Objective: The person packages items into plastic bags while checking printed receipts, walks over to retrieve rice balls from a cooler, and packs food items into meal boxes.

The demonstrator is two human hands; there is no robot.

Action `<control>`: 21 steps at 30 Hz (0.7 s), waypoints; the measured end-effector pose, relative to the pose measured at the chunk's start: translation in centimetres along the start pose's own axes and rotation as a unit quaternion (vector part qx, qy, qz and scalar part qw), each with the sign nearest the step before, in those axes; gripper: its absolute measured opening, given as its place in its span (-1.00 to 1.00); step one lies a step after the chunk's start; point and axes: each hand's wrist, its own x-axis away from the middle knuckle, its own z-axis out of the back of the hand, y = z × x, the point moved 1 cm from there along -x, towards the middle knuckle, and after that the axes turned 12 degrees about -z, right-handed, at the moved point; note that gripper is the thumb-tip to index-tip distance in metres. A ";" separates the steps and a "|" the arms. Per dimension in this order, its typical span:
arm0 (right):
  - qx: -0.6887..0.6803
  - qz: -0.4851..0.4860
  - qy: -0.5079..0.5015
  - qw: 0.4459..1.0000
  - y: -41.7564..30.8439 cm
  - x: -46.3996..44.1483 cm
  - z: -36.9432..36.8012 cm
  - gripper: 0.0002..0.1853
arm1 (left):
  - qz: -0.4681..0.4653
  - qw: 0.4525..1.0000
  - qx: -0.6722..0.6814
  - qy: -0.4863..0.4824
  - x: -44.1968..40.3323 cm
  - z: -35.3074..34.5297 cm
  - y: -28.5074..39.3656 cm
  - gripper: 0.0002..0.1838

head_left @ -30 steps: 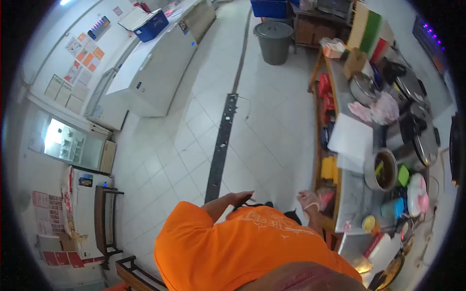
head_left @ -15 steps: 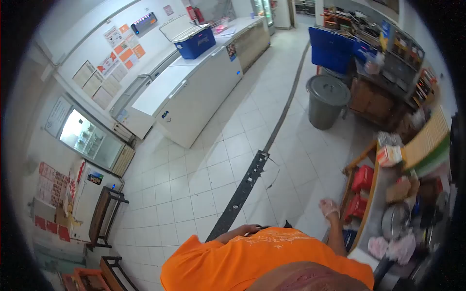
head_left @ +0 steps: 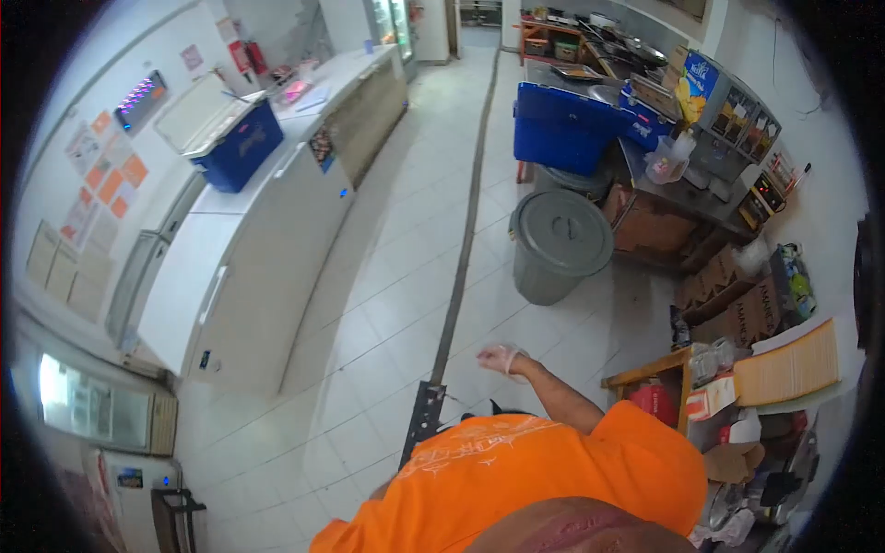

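Observation:
My right hand [head_left: 502,358] wears a clear plastic glove and reaches out in front of my orange shirt [head_left: 544,470], above the tiled floor. Its fingers are loosely bent, and I see nothing held in them. The nearest thing ahead of it is a grey lidded bin [head_left: 560,244], which it does not touch. My left hand is out of sight beside my body, behind the shirt.
White chest freezers [head_left: 267,267] run along the left, with a blue cooler [head_left: 238,138] on top. A dark floor strip [head_left: 461,267] runs down the aisle. To the right stand a blue box [head_left: 564,127], a drinks dispenser [head_left: 733,120] and a cluttered wooden shelf [head_left: 645,367].
My view has turned right and moved forward, so the bin and freezers appear closer. My right hand has swung forward and left, away from the shelf. My left hand has dropped from view.

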 end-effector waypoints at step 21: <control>0.473 0.028 0.048 0.879 12.8 -86.2 26.8 -0.66 | -0.054 0.652 0.016 0.756 -21.1 74.1 30.9 -0.57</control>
